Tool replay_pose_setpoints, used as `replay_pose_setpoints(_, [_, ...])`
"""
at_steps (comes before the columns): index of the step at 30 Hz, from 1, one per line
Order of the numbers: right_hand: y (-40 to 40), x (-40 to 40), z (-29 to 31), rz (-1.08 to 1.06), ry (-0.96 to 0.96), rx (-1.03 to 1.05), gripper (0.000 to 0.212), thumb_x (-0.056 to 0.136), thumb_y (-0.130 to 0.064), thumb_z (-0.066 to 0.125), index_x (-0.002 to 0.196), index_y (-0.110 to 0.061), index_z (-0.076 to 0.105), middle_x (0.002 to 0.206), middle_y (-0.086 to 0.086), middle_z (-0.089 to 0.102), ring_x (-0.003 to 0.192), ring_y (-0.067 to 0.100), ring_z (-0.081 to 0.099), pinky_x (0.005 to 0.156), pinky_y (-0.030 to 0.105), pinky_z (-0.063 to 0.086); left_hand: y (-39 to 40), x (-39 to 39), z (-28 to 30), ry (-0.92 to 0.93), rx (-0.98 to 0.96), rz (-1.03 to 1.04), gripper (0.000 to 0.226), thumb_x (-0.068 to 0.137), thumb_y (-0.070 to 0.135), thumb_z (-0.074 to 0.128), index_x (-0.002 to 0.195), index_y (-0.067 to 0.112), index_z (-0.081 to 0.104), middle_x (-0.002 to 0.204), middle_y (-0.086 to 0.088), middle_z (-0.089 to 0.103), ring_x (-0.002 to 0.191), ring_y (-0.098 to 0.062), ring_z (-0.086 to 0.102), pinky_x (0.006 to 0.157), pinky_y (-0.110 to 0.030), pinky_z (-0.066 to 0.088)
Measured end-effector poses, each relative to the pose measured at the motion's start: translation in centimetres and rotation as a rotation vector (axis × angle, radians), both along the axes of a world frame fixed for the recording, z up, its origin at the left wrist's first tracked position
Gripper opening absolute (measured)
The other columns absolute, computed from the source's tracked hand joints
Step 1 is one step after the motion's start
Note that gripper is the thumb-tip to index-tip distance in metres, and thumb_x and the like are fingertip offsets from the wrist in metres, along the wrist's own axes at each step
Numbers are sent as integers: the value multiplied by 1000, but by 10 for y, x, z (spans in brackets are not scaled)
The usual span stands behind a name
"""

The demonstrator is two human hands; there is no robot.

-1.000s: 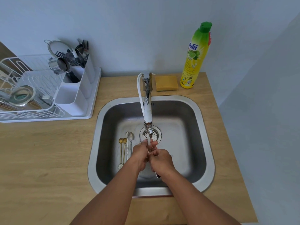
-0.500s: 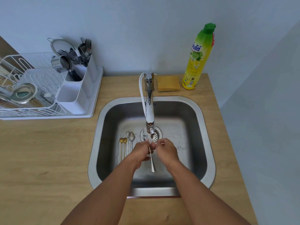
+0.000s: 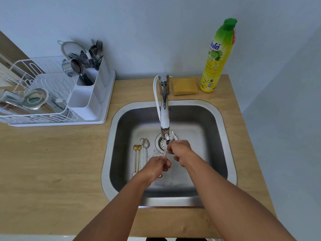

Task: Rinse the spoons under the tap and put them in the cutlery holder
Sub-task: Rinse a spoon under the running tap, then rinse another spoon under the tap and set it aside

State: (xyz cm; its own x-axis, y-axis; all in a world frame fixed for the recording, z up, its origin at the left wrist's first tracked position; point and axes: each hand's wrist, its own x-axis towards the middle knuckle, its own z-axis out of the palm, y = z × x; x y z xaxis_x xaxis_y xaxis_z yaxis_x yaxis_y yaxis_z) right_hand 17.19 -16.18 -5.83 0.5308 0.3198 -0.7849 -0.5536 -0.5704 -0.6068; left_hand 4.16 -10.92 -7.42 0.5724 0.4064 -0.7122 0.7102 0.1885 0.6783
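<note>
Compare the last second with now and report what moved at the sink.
The hands drew apart along the spoon: the right hand went up toward the tap, gripping the spoon's upper end, while the left hand slid down to grip its lower end. Both kept hold throughout. The four spoons on the sink floor, the cutlery holder, sponge and bottle stayed put.
</note>
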Motion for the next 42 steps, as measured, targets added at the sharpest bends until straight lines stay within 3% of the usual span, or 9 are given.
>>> replay_pose_setpoints(10, [0, -24, -9, -176, -34, 80, 22, 98, -20, 64, 78, -14, 72, 70, 2, 72, 62, 14, 67, 53, 26, 44, 10, -11, 1, 41, 102, -45, 46, 110, 35, 34, 81, 19, 67, 89, -1, 70, 86, -15, 61, 66, -29, 42])
replay_pose_setpoints(13, [-3, -39, -12, -178, -16, 105, 15, 96, -17, 68, 87, -8, 76, 69, 4, 72, 48, 9, 62, 44, 20, 47, 9, 6, 8, -7, 76, -3, 50, 111, 39, 31, 88, 19, 72, 89, 1, 79, 87, -13, 72, 67, -26, 46])
replay_pose_setpoints(15, [-4, -44, -14, -218, 2, 137, 11, 95, -16, 70, 91, -9, 77, 76, 5, 75, 56, 9, 67, 45, 18, 50, 8, 14, 10, -15, 78, 10, 48, 111, 39, 30, 97, 23, 73, 92, 1, 81, 88, -10, 76, 65, -23, 49])
replay_pose_setpoints(19, [-4, -46, -14, -189, 22, 181, 11, 98, -22, 68, 99, -15, 77, 91, 4, 79, 83, 16, 75, 57, 22, 58, 2, 19, 14, -64, 118, 59, 36, 111, 30, 33, 98, 27, 67, 62, 14, 74, 49, 7, 63, 40, -8, 40])
replay_pose_setpoints(24, [-4, -27, -10, -202, 7, 135, 13, 98, -14, 63, 92, -15, 74, 62, 4, 64, 40, 13, 50, 34, 18, 37, -11, 16, 12, -77, 96, 48, 43, 112, 27, 29, 89, 12, 62, 80, -9, 68, 54, -1, 57, 45, -11, 41])
replay_pose_setpoints(29, [-1, -5, -11, -204, -36, 172, 14, 97, -14, 64, 86, -18, 72, 61, -9, 73, 60, 13, 68, 54, 27, 53, -17, 2, 13, -97, 45, 53, 41, 112, 26, 32, 86, 13, 60, 78, -5, 68, 71, -16, 61, 61, -19, 45])
replay_pose_setpoints(32, [-4, -2, -16, -239, 14, 208, 12, 102, -16, 61, 100, -8, 70, 76, 2, 77, 62, 15, 72, 57, 33, 63, -16, -7, 10, -65, 6, -13, 41, 112, 30, 34, 88, 17, 65, 78, 2, 72, 76, -14, 66, 73, -31, 45])
replay_pose_setpoints(38, [-14, -1, -34, -272, 49, 210, 17, 104, -11, 56, 105, 1, 67, 81, 12, 69, 62, 17, 65, 55, 32, 61, -3, -31, -6, 22, -132, -213, 43, 108, 37, 38, 84, 26, 72, 85, 4, 76, 77, -11, 69, 73, -33, 45])
replay_pose_setpoints(42, [-26, 10, -48, -233, -56, 67, 13, 102, -12, 59, 96, -5, 67, 83, 13, 71, 61, 18, 67, 53, 34, 62, 17, -38, -20, 167, 108, -197, 36, 105, 44, 46, 88, 21, 68, 89, 0, 74, 76, -14, 68, 67, -31, 48])
